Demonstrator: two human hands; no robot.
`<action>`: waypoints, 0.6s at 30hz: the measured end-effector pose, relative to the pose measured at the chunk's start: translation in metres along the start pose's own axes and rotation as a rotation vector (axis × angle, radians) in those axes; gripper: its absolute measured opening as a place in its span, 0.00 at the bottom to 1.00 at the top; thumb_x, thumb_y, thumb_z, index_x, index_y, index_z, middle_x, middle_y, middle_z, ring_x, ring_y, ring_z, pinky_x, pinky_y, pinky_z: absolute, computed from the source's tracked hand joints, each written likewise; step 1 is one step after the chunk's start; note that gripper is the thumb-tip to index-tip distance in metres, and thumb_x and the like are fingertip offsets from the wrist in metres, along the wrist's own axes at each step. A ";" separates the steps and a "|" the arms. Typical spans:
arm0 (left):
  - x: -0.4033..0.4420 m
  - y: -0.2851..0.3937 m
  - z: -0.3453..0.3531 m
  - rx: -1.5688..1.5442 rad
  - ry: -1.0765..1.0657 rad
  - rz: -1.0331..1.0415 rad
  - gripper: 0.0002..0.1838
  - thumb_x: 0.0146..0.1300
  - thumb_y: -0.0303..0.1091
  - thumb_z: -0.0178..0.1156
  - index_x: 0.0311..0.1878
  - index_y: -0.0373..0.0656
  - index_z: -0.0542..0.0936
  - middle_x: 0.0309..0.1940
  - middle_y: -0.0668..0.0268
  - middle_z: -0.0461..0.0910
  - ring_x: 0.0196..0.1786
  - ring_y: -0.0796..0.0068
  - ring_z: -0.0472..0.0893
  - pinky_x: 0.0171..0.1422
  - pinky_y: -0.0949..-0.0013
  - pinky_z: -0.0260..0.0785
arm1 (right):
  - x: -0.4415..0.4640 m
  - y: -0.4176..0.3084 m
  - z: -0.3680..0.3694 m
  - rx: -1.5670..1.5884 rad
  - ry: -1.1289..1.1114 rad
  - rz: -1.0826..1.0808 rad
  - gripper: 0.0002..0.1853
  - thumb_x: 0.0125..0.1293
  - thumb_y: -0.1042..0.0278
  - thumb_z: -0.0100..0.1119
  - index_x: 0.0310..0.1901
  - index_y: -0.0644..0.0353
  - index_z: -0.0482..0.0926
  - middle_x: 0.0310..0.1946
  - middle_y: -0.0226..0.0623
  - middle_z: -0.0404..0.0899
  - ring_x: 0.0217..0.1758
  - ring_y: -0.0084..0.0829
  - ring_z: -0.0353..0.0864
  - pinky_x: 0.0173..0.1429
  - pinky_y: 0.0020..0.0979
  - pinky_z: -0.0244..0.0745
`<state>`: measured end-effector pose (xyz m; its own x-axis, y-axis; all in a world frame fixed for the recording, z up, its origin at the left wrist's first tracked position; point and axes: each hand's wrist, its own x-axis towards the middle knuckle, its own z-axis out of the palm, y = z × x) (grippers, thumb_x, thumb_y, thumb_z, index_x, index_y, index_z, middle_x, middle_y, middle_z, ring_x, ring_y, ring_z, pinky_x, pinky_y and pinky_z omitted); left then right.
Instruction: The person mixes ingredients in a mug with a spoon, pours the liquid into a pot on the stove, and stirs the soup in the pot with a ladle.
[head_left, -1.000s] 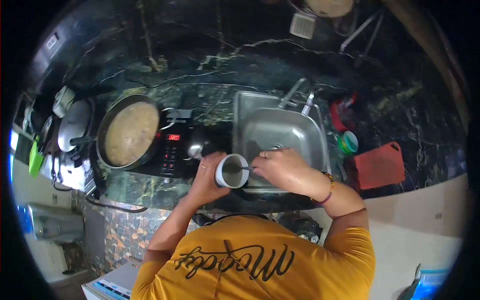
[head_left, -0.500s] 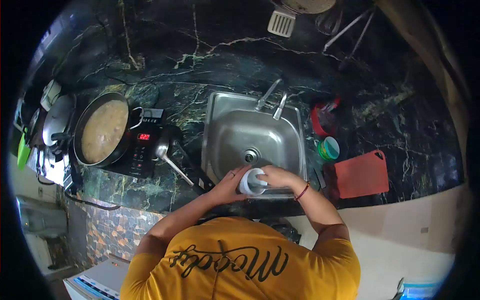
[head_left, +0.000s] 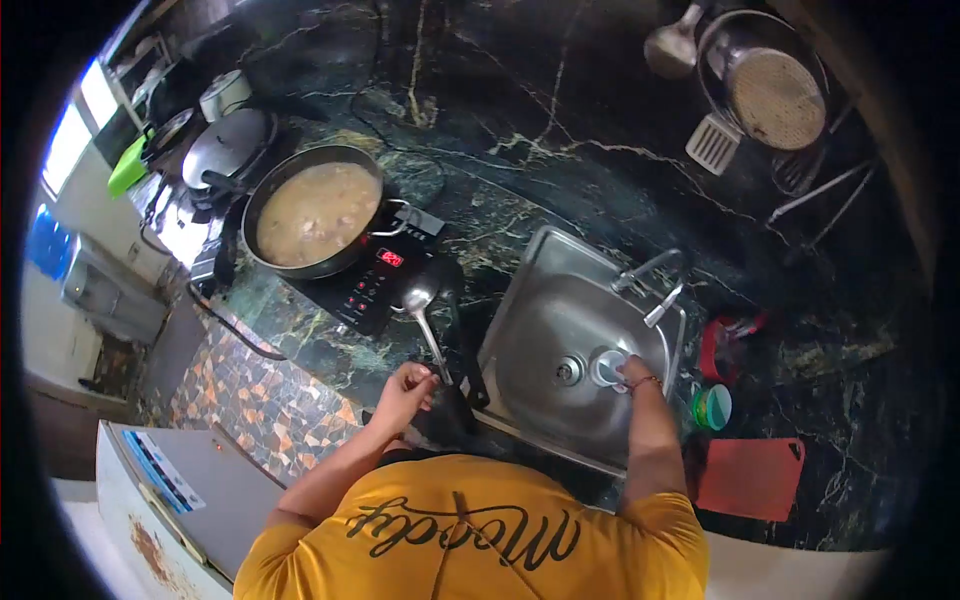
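My right hand [head_left: 638, 372] reaches into the steel sink [head_left: 520, 330], its fingers closed at the rim of a small white cup [head_left: 606, 366]. The cup is low in the basin, just right of the drain [head_left: 568, 371]. My left hand [head_left: 408, 392] hovers by the counter's front edge, fingers loosely bent and apart, with nothing visible in them. Close to its fingertips is the handle end of a metal ladle [head_left: 420, 296], which lies beside the induction cooktop [head_left: 365, 290].
A pan of pale, soupy food [head_left: 318, 215] sits on the cooktop. Left of it is a lidded pot [head_left: 228, 150]. Right of the sink are a faucet [head_left: 650, 270], a green-lidded jar [head_left: 712, 407] and a red cutting board [head_left: 750, 478]. A slotted turner [head_left: 713, 145] hangs on the wall.
Both hands were on the white cup at the sink's front. My left hand has let go and moved left; my right hand has lowered the cup into the basin. The view has turned left.
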<state>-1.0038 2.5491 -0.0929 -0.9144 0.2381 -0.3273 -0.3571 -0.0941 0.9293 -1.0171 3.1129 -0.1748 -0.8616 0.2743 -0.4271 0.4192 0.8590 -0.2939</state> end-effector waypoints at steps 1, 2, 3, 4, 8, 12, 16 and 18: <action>0.000 0.007 0.000 -0.011 0.087 -0.044 0.11 0.69 0.35 0.64 0.45 0.41 0.74 0.30 0.71 0.76 0.26 0.83 0.75 0.28 0.75 0.71 | -0.001 -0.009 -0.005 0.057 0.028 0.015 0.20 0.65 0.53 0.61 0.45 0.65 0.85 0.44 0.55 0.84 0.49 0.52 0.84 0.54 0.45 0.78; 0.003 0.009 -0.002 -0.011 0.099 -0.042 0.11 0.69 0.35 0.64 0.45 0.41 0.74 0.30 0.71 0.76 0.26 0.83 0.75 0.28 0.75 0.71 | -0.002 -0.017 -0.013 -0.198 0.060 0.039 0.20 0.65 0.53 0.62 0.45 0.64 0.85 0.44 0.54 0.84 0.48 0.51 0.85 0.53 0.45 0.79; 0.007 0.009 -0.004 -0.044 0.121 -0.094 0.12 0.69 0.36 0.65 0.45 0.41 0.74 0.29 0.72 0.76 0.26 0.83 0.75 0.28 0.75 0.71 | -0.005 -0.029 -0.023 -0.450 0.096 0.063 0.19 0.66 0.54 0.63 0.44 0.64 0.85 0.44 0.53 0.84 0.47 0.50 0.85 0.51 0.45 0.79; 0.010 0.010 -0.007 -0.077 0.142 -0.143 0.13 0.69 0.38 0.65 0.46 0.42 0.74 0.29 0.72 0.75 0.25 0.83 0.74 0.28 0.75 0.71 | -0.006 -0.048 -0.028 -0.447 0.099 0.052 0.19 0.66 0.54 0.63 0.44 0.64 0.85 0.44 0.53 0.84 0.47 0.50 0.85 0.51 0.45 0.79; 0.011 0.018 -0.015 -0.028 0.040 -0.208 0.17 0.69 0.47 0.63 0.47 0.44 0.75 0.31 0.73 0.75 0.28 0.82 0.75 0.30 0.75 0.70 | -0.059 -0.179 -0.025 0.085 0.315 -0.311 0.18 0.67 0.54 0.63 0.46 0.62 0.84 0.39 0.47 0.85 0.44 0.43 0.85 0.48 0.41 0.79; 0.023 0.019 -0.018 -0.015 -0.085 -0.266 0.23 0.67 0.54 0.64 0.47 0.43 0.76 0.32 0.72 0.75 0.28 0.81 0.74 0.29 0.72 0.70 | -0.120 -0.288 0.053 0.430 0.160 -0.622 0.21 0.64 0.64 0.68 0.57 0.61 0.78 0.42 0.41 0.79 0.42 0.37 0.84 0.48 0.35 0.79; 0.021 0.035 -0.030 0.077 -0.185 -0.308 0.23 0.69 0.54 0.61 0.54 0.44 0.75 0.33 0.73 0.75 0.32 0.81 0.74 0.33 0.74 0.69 | -0.134 -0.339 0.098 0.311 0.378 -0.606 0.32 0.59 0.67 0.71 0.65 0.62 0.71 0.51 0.50 0.77 0.57 0.50 0.77 0.63 0.41 0.72; 0.019 0.039 -0.051 0.061 -0.245 -0.324 0.24 0.69 0.52 0.62 0.56 0.43 0.74 0.33 0.73 0.75 0.32 0.82 0.74 0.33 0.74 0.69 | -0.132 -0.343 0.107 0.320 0.381 -0.558 0.34 0.59 0.68 0.69 0.67 0.62 0.68 0.53 0.53 0.76 0.59 0.55 0.74 0.67 0.44 0.69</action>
<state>-1.0448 2.5003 -0.0712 -0.6817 0.4697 -0.5610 -0.6005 0.0789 0.7957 -1.0167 2.7361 -0.1089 -0.9858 0.0153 0.1673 -0.0967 0.7628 -0.6393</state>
